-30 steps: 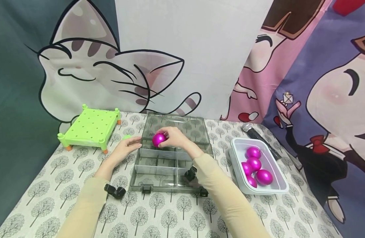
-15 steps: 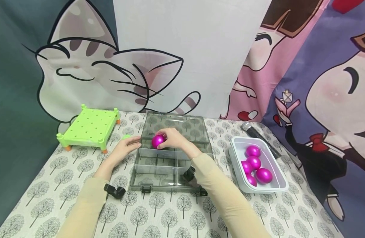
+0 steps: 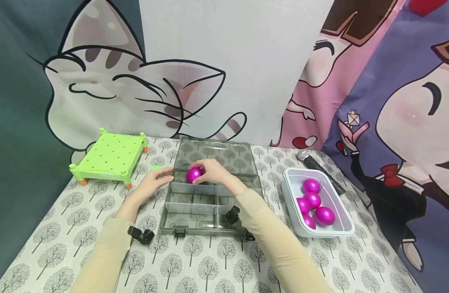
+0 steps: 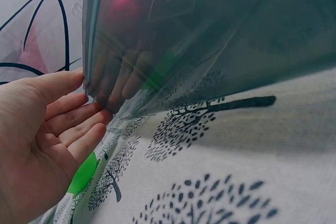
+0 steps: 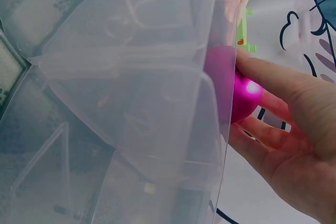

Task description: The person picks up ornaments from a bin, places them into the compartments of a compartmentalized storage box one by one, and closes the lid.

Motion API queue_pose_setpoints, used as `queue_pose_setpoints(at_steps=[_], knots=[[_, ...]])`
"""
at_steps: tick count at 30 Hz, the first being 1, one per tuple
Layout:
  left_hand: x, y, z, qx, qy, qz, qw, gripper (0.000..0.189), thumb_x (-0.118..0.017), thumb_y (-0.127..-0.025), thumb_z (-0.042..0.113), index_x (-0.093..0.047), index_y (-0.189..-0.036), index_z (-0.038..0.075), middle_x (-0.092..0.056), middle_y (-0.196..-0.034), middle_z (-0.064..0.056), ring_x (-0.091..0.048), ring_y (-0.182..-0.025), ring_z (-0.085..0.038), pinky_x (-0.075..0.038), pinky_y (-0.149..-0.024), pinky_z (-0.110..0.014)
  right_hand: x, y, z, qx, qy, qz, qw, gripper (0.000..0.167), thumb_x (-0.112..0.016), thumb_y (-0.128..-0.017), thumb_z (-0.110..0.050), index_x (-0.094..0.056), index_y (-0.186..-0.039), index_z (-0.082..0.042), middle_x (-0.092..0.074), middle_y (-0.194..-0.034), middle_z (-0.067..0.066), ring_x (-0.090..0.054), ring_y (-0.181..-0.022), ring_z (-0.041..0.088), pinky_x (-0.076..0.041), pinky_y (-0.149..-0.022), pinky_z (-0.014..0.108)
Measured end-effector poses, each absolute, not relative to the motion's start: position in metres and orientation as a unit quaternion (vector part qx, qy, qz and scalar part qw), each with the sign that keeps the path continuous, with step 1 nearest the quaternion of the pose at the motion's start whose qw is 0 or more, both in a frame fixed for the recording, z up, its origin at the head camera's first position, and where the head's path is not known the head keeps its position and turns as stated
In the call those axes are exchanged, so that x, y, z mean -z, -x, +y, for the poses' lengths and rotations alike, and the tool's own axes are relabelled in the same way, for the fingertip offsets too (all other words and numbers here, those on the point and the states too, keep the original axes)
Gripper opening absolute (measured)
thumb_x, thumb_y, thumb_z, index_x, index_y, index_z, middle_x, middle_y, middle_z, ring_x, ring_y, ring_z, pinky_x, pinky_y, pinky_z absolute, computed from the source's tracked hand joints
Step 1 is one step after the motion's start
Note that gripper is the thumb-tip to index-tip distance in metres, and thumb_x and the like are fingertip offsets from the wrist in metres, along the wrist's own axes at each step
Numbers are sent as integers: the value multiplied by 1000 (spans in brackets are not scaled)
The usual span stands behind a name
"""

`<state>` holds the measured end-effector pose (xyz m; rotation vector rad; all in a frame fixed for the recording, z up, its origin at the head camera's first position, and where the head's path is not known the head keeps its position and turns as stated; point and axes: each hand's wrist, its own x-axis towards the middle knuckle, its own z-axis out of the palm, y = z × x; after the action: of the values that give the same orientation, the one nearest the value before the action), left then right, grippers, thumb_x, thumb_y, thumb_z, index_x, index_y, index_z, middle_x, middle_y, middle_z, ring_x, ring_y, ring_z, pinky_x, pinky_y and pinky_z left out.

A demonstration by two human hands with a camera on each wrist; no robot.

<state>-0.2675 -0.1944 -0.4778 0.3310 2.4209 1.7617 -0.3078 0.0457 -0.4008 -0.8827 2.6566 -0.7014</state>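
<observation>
Slightly lower than a second ago, a magenta ball point(image 3: 193, 175) sits pinched between the thumb and curled fingers of a person's right hand point(image 3: 214, 172) at the rear-left compartment of a smoky clear divided box point(image 3: 213, 232), its lid point(image 3: 217, 155) laid back. The left hand point(image 3: 152, 184), fingers loosely extended and holding nothing, reaches to the box's left edge. Five more magenta balls point(image 3: 312, 200) rest in a white tub point(image 3: 321, 233) to the right, near a black microphone point(image 3: 320, 170) on the tree-print worktop point(image 3: 196, 269); a lime-green stand point(image 3: 112, 155) stands at left.
</observation>
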Motion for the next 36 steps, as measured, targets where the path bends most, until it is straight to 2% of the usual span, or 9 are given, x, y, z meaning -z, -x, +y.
queue_pose_setpoints(at_steps=[8, 16, 26, 31, 36], knots=[[476, 267, -194, -581, -110, 804, 64, 53, -56, -98, 14, -38, -143, -10, -41, -147, -31, -43, -134, -46, -36, -114, -52, 402, 307, 46, 229, 302, 917, 124, 56, -80, -81, -25, -61, -132, -8, -65, -130, 11, -64, -116, 26, -55, -97, 36], [476, 267, -195, -581, -113, 803, 66, 56, -57, -99, 17, -38, -143, -10, -41, -146, -31, -43, -134, -46, -37, -113, -51, 400, 305, 45, 234, 292, 917, 136, 47, -75, -86, -17, -63, -130, -11, -64, -132, 10, -62, -119, 27, -53, -101, 39], [477, 267, -196, -582, -116, 802, 67, 57, -57, -99, 19, -37, -144, -10, -41, -146, -31, -43, -134, -45, -37, -113, -51, 398, 302, 45, 237, 285, 920, 124, 42, -75, -86, -18, -65, -126, -9, -65, -129, 10, -63, -117, 27, -54, -99, 40], [476, 266, -197, -583, -117, 801, 67, 56, -57, -99, 17, -37, -144, -10, -40, -147, -31, -42, -135, -46, -36, -113, -52, 394, 300, 47, 246, 294, 918, 101, 40, -75, -87, -18, -65, -124, -7, -66, -126, 9, -63, -115, 26, -56, -96, 37], [476, 267, -194, -582, -117, 802, 66, 55, -57, -99, 16, -37, -144, -10, -42, -146, -31, -43, -134, -45, -38, -113, -52, 386, 294, 58, 270, 300, 912, 78, 38, -73, -87, -15, -65, -123, -3, -67, -124, 13, -64, -112, 29, -57, -93, 39]])
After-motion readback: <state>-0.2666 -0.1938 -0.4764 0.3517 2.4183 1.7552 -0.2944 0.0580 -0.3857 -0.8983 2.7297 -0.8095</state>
